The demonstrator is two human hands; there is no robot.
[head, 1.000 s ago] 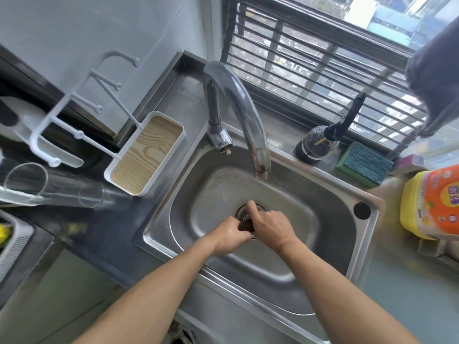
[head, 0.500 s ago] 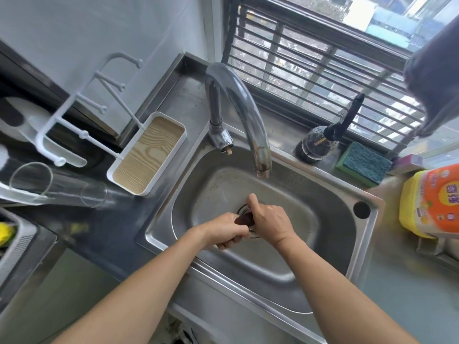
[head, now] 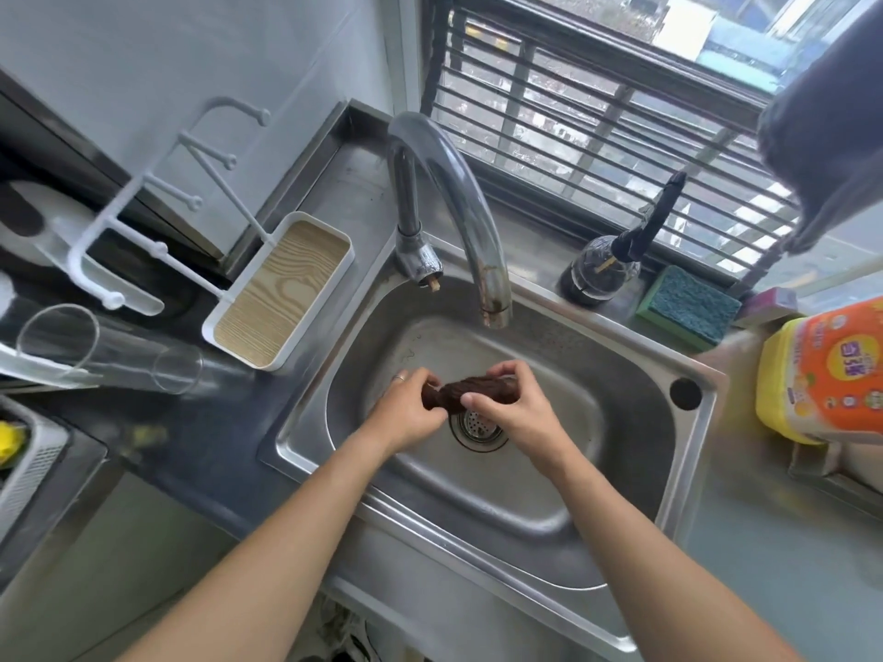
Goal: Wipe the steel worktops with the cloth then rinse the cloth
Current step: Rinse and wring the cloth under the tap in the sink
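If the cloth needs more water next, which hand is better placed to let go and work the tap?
Probably the left. The left hand grips the cloth at its left end, nearer the tap base at the sink rim's back left; the right hand lies further right.

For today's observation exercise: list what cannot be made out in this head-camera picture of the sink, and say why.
- Cloth ends: wrapped inside the left hand and right hand.
- Yellow bottle label: cut by the right edge, print too small.
- Dark hanging fabric: cut off at the top right.
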